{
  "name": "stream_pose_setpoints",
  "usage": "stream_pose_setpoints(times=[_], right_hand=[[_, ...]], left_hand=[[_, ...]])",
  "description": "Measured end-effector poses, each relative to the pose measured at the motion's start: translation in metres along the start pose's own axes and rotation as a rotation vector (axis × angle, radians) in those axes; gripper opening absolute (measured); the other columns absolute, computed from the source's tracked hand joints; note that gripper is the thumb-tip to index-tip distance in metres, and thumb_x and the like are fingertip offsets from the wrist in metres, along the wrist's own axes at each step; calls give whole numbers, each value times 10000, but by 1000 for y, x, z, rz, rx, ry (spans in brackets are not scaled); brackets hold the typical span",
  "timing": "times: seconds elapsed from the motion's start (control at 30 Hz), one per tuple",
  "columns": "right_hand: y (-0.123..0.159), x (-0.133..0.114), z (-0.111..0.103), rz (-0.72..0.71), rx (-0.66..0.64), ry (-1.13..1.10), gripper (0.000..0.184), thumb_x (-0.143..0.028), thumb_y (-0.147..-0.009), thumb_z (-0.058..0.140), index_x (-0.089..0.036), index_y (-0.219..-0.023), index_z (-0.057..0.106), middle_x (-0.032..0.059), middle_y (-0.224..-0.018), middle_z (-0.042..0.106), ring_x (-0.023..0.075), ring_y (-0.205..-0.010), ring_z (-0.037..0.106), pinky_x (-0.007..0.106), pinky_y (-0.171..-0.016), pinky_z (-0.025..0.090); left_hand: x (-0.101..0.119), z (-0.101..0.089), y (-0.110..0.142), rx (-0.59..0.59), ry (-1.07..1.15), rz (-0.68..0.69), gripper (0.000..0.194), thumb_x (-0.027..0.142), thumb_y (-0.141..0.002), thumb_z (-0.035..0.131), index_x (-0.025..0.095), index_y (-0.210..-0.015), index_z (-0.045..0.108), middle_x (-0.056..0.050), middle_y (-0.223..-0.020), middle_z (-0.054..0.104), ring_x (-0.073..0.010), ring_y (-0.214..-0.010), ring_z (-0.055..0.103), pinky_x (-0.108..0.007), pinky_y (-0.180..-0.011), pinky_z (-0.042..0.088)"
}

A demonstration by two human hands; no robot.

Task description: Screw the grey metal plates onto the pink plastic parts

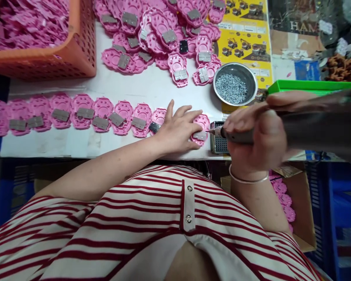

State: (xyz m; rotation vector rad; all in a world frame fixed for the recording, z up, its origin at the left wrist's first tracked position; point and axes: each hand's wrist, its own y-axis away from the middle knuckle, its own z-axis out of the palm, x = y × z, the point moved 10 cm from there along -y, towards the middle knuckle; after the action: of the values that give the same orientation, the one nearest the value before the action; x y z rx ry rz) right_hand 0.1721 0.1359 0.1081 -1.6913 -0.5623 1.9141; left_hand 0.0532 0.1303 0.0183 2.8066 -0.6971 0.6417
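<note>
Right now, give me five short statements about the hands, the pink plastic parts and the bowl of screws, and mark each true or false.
1. The left hand lies flat on a pink paw-shaped plastic part at the table edge. True.
2. The right hand holds a grey powered screwdriver with its tip at that part. True.
3. The round metal bowl holds pink buttons. False: it holds small silver screws.
4. The orange plastic basket sits at the table's right end. False: it is at the upper left.
5. A row of pink parts with grey metal plates runs left of the left hand. True.
</note>
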Motion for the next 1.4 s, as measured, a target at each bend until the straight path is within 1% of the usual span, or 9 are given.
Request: stream_pose_setpoints(times=[0.1, 0.3, 0.47, 0.63, 0.73, 0.87, 1.07, 1.3, 1.4], right_hand=[[-3, -31, -3, -173, 32, -29, 185, -454, -847, 663, -335, -987, 642, -71, -560, 389, 70, -384, 370, 254, -384, 378], [4, -30, -6, -98, -9, -33, 129, -377, -856, 632, -286, -764, 641, -44, -549, 408, 109, -412, 362, 311, -411, 364], [9, -24, -9, -72, -89, -54, 283, -406, -880, 626, -248, -646, 602, -18, -547, 394, 114, -424, 361, 328, -397, 326], [12, -22, -11, -75, -62, -13, 299, -428, -890, 615, -258, -645, 593, -10, -544, 367, 125, -431, 357, 336, -408, 332], [15, -19, -19, -94, -7, 67, 323, -473, -873, 629, -268, -628, 582, -15, -521, 318, 124, -411, 349, 338, -392, 312], [16, -20, -45, -185, 180, 134, 83, -404, -875, 640, -345, -933, 644, -47, -557, 366, 100, -425, 331, 314, -417, 347], [16, -28, -60, -208, 234, 164, 163, -403, -868, 665, -345, -1019, 648, -54, -565, 351, 87, -428, 351, 289, -410, 353], [19, -34, -72, -145, 358, 157, 202, -406, -796, 716, -291, -957, 671, -19, -937, 596, 38, -467, 450, 270, -403, 461], [13, -31, -74, -156, 336, 103, 164, -381, -804, 712, -312, -951, 693, -49, -906, 597, 5, -467, 470, 207, -424, 470]], left_hand=[[-19, -24, -15, 108, -38, -88, 346, 449, -836, 763, 273, -1133, 733, -49, -1583, 456, -401, -1505, 276, -733, -1233, -2], [-66, -72, -8, 241, -60, -215, 420, 526, -914, 638, 363, -1302, 647, 35, -1499, 540, -340, -1469, 325, -645, -1273, -50], [-74, -56, 43, 72, -94, -76, 461, 465, -826, 702, 379, -1278, 666, -2, -1420, 626, -368, -1410, 431, -696, -1227, -36], [-76, -35, 72, 36, -152, -112, 355, 390, -882, 673, 361, -1236, 701, -19, -1283, 721, -327, -1363, 501, -701, -1225, -48], [-63, -29, 67, 78, -133, -95, 316, 347, -903, 652, 355, -1211, 722, -18, -1201, 757, -302, -1309, 547, -686, -1245, 6], [-30, -13, 44, 30, -71, -6, 334, 310, -876, 695, 355, -1205, 730, -9, -1200, 760, -294, -1273, 567, -696, -1242, 64], [9, 6, 14, -81, 21, 117, 369, 311, -883, 737, 261, -1247, 713, -58, -1225, 747, -294, -1288, 560, -707, -1233, 75], [4, 0, 15, 17, -21, 194, 305, 207, -902, 702, 250, -1203, 732, -62, -1312, 701, -279, -1260, 576, -700, -1219, 172], [2, 0, 14, 77, -71, 211, 226, 217, -904, 700, 278, -1110, 770, -31, -1215, 740, -275, -1213, 600, -703, -1225, 170]])
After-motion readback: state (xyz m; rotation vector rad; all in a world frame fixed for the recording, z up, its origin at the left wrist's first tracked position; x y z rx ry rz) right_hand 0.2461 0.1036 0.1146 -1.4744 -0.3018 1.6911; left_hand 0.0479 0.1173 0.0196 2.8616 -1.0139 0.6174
